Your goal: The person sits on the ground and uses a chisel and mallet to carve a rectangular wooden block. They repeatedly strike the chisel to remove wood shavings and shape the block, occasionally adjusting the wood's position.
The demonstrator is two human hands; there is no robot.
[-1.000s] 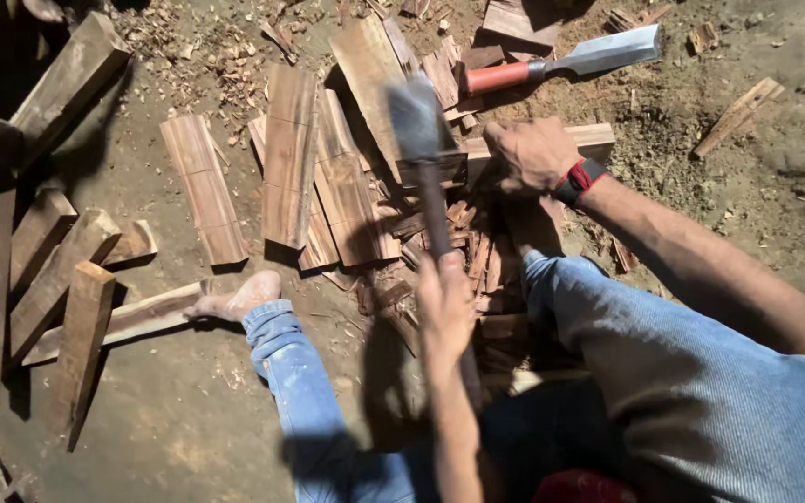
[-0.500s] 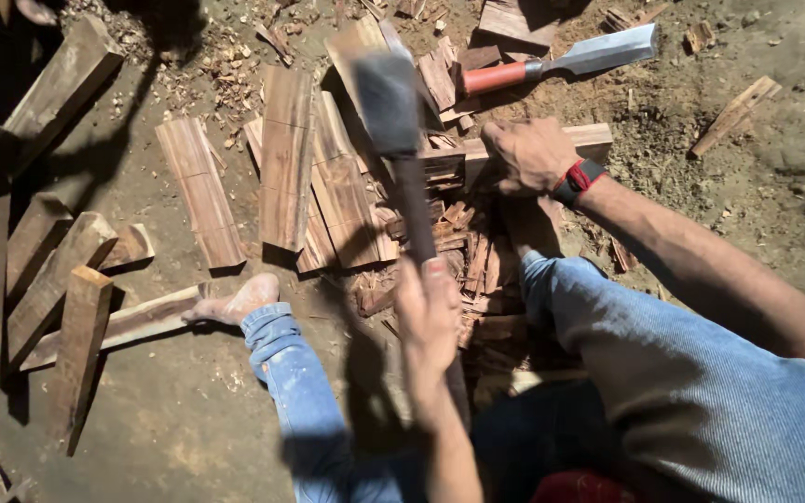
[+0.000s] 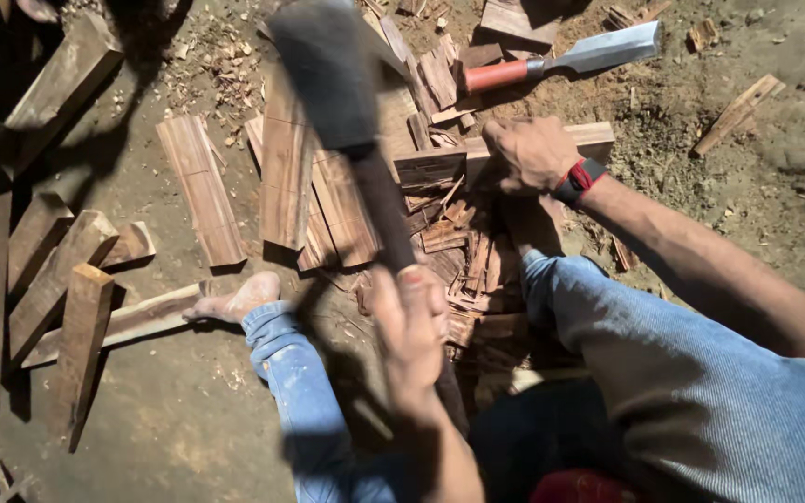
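The left hand [image 3: 412, 331] is closed around the lower end of a dark hatchet [image 3: 351, 140], raised in front of the camera so that its blurred head sits high near the top of the view and the handle runs down and slightly rightward to the fist; the long axis is therefore near upright in the picture, head pointing away from the person. The right hand [image 3: 533, 154], with a red and black wrist strap [image 3: 578, 179], presses down with a closed grip on a flat wooden block [image 3: 440, 166] lying on the dirt floor [image 3: 719, 196] just ahead of the knees in blue jeans [image 3: 663, 373]; the block's long axis runs left to right across the view, and whether the fingers wrap its far edge I cannot tell. The hatchet looks head-heavy and stiff, so I judge that it handles best taken low on the handle, as it is now, while the block seems rigid, dry and liable to split along its grain; holding it at the right end keeps the fingers off the left part under the blade. Thin split slats [image 3: 463, 251] are heaped between the block and the legs, wider planks [image 3: 286, 177] lie to the left, and thicker pointed stakes [image 3: 58, 289] lie well apart at the far left. A chisel with a red handle [image 3: 561, 63] rests beyond the block, blade pointing right. A bare foot [image 3: 239, 300] rests on a long pale stick.
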